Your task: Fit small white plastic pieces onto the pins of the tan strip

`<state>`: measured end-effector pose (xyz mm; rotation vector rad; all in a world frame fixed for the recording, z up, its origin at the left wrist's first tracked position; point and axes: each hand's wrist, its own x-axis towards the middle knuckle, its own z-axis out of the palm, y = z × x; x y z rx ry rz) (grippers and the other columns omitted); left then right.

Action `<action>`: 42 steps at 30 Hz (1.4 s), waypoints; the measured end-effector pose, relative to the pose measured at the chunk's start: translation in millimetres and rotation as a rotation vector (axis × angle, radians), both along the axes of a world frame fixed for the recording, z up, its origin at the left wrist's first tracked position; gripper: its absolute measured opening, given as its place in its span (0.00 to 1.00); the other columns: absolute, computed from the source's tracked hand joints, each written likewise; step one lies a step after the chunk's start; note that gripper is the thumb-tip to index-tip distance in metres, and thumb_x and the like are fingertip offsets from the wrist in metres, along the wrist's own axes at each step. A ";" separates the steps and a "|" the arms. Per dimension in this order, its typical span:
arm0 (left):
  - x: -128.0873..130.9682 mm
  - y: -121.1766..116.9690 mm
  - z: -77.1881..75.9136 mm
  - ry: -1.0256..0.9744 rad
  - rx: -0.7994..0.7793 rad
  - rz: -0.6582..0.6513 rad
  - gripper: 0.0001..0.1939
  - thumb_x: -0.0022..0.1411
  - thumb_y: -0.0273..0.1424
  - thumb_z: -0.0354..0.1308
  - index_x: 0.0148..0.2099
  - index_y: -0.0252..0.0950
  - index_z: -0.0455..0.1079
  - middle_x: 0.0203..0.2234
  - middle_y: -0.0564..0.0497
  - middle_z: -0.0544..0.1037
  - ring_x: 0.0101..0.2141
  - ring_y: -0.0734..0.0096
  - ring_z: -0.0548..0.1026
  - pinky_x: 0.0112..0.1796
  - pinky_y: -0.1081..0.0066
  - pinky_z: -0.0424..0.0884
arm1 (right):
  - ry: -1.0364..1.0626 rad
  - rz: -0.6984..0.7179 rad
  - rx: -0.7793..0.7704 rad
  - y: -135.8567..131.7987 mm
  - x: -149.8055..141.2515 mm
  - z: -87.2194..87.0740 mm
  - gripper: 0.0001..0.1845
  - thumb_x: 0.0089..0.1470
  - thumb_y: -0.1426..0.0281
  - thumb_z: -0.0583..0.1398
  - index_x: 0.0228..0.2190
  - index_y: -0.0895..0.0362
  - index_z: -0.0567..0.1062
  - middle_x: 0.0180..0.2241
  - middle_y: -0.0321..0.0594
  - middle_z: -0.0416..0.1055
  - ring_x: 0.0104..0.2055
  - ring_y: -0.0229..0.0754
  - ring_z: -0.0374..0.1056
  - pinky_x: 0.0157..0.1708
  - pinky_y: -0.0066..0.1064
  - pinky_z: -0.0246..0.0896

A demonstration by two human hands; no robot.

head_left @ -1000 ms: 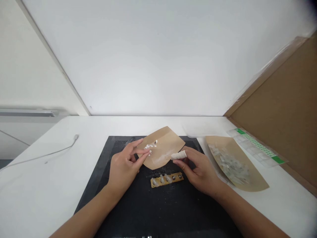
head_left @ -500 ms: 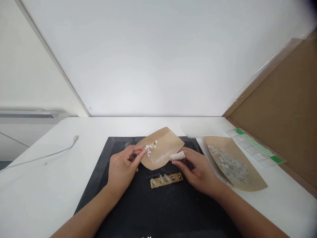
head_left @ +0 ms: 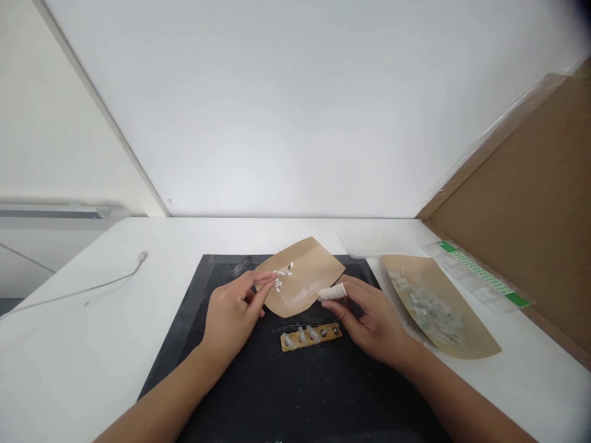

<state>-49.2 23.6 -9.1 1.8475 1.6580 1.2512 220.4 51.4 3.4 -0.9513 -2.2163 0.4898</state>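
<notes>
My left hand (head_left: pixel 234 307) is closed in a pinch, its fingertips over the left part of a brown paper sheet with curved edges (head_left: pixel 318 261). Small white flakes (head_left: pixel 278 283) lie at those fingertips; whether one is pinched between them I cannot make out. At the sheet's lower right edge, my right hand (head_left: pixel 369 317) has thumb and index finger together, the index in a white finger cot (head_left: pixel 333 292). Anything between them is hidden. Just below the sheet lies a yellowish strip (head_left: pixel 302 344) carrying several pale, nail-shaped pieces (head_left: pixel 314 334) and round metal studs (head_left: pixel 336 330).
A black mat (head_left: pixel 305 400) covers the middle of the white table (head_left: pixel 92 344). To the right, another brown sheet (head_left: pixel 480 344) holds many translucent pieces, beside a clear compartment box with a green label (head_left: pixel 480 271). A white cable (head_left: pixel 106 283) lies at left.
My left fingertips have moved slightly right and up over the white flakes, and the pinch looks tighter. My right hand has stayed almost in place.
</notes>
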 end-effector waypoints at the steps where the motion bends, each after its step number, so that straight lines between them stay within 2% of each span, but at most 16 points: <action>1: 0.0 -0.2 0.7 0.000 0.001 0.010 0.09 0.70 0.38 0.61 0.47 0.43 0.81 0.41 0.54 0.87 0.19 0.78 0.77 0.27 0.74 0.76 | 0.001 0.000 0.001 0.2 0.3 -0.3 0.07 0.68 0.68 0.60 0.35 0.54 0.74 0.29 0.36 0.66 0.31 0.40 0.62 0.31 0.32 0.56; 5: 0.2 -0.7 3.7 0.013 0.001 0.021 0.11 0.72 0.39 0.58 0.46 0.42 0.80 0.36 0.55 0.86 0.19 0.78 0.76 0.26 0.75 0.74 | 0.008 0.002 0.012 0.5 0.9 -0.9 0.05 0.67 0.68 0.61 0.36 0.54 0.75 0.30 0.36 0.66 0.32 0.40 0.63 0.32 0.32 0.57; 9: -1.5 0.8 0.5 0.011 0.036 0.018 0.16 0.77 0.33 0.47 0.56 0.41 0.75 0.40 0.52 0.84 0.22 0.76 0.76 0.38 0.69 0.78 | 0.006 0.012 0.018 0.7 1.2 -1.3 0.05 0.67 0.69 0.60 0.37 0.54 0.74 0.30 0.36 0.65 0.31 0.40 0.62 0.31 0.32 0.56; 12: -3.1 1.9 -5.5 0.037 0.136 -0.050 0.23 0.75 0.25 0.42 0.67 0.41 0.64 0.48 0.47 0.79 0.30 0.72 0.78 0.50 0.61 0.76 | -0.003 0.015 0.023 0.8 1.8 -1.1 0.05 0.67 0.69 0.61 0.35 0.54 0.73 0.30 0.36 0.65 0.31 0.40 0.62 0.31 0.32 0.56; 14: -3.2 1.7 -7.8 0.089 0.192 -0.065 0.27 0.73 0.22 0.42 0.69 0.42 0.61 0.52 0.44 0.73 0.42 0.67 0.78 0.54 0.57 0.73 | -0.004 0.019 0.028 0.7 2.1 -0.2 0.06 0.67 0.70 0.61 0.34 0.54 0.72 0.30 0.36 0.66 0.32 0.39 0.63 0.31 0.32 0.57; 16: -2.2 0.8 -7.3 0.138 0.207 -0.004 0.25 0.71 0.23 0.46 0.66 0.42 0.66 0.54 0.41 0.68 0.50 0.61 0.74 0.51 0.58 0.75 | -0.003 0.027 0.034 0.6 2.1 1.5 0.08 0.67 0.70 0.60 0.33 0.54 0.71 0.30 0.36 0.66 0.32 0.39 0.62 0.32 0.31 0.57; 18: -0.9 0.2 -4.7 0.165 0.211 0.055 0.18 0.70 0.27 0.53 0.59 0.41 0.72 0.53 0.41 0.66 0.46 0.60 0.74 0.40 0.63 0.76 | 0.003 0.030 0.043 0.6 2.0 3.4 0.10 0.67 0.70 0.60 0.31 0.54 0.69 0.30 0.36 0.65 0.31 0.39 0.62 0.31 0.31 0.56; 20: -0.1 0.3 -1.3 0.186 0.248 0.049 0.09 0.69 0.31 0.59 0.50 0.39 0.76 0.47 0.44 0.69 0.38 0.64 0.72 0.32 0.67 0.72 | 0.007 0.024 0.053 0.6 2.3 4.7 0.12 0.67 0.70 0.60 0.30 0.54 0.68 0.29 0.35 0.64 0.30 0.38 0.61 0.30 0.31 0.55; 22: -0.1 1.0 1.5 0.208 0.309 0.020 0.05 0.70 0.31 0.60 0.41 0.38 0.76 0.40 0.47 0.72 0.35 0.66 0.71 0.32 0.67 0.68 | 0.007 0.018 0.062 0.7 2.9 5.3 0.13 0.67 0.70 0.60 0.29 0.54 0.67 0.29 0.35 0.63 0.30 0.38 0.60 0.30 0.31 0.55; 24: -1.1 2.3 3.1 0.220 0.361 0.024 0.08 0.72 0.30 0.59 0.36 0.37 0.74 0.37 0.48 0.72 0.34 0.66 0.70 0.35 0.66 0.67 | 0.001 0.019 0.069 0.9 3.6 5.4 0.12 0.67 0.70 0.60 0.30 0.54 0.68 0.29 0.35 0.64 0.31 0.39 0.61 0.30 0.31 0.55; 29: -10.8 9.6 -0.2 0.361 0.318 0.139 0.11 0.74 0.32 0.55 0.40 0.37 0.76 0.36 0.48 0.73 0.37 0.63 0.71 0.43 0.62 0.69 | -0.015 0.019 0.059 1.7 4.4 5.1 0.07 0.68 0.69 0.60 0.35 0.54 0.72 0.31 0.37 0.66 0.32 0.40 0.63 0.32 0.32 0.57; 35: -28.5 20.2 -6.2 0.532 0.223 0.294 0.19 0.76 0.34 0.47 0.42 0.34 0.79 0.39 0.41 0.74 0.44 0.51 0.69 0.51 0.51 0.68 | -0.011 -0.029 0.060 2.8 5.2 4.5 0.09 0.68 0.67 0.59 0.33 0.54 0.72 0.31 0.37 0.66 0.32 0.41 0.64 0.31 0.32 0.57; 39: -32.1 20.8 -2.4 0.631 0.148 0.368 0.21 0.74 0.37 0.48 0.48 0.30 0.79 0.45 0.35 0.73 0.51 0.43 0.66 0.57 0.48 0.65 | -0.004 -0.070 0.097 4.9 6.6 3.1 0.14 0.68 0.66 0.59 0.29 0.53 0.67 0.30 0.36 0.65 0.31 0.41 0.63 0.30 0.32 0.56; 42: -35.9 17.3 1.5 0.696 0.058 0.420 0.24 0.72 0.40 0.49 0.50 0.26 0.79 0.48 0.31 0.72 0.55 0.37 0.63 0.55 0.46 0.67 | -0.016 -0.086 0.124 5.7 7.0 4.0 0.15 0.69 0.65 0.58 0.28 0.53 0.66 0.29 0.35 0.64 0.30 0.40 0.63 0.29 0.32 0.56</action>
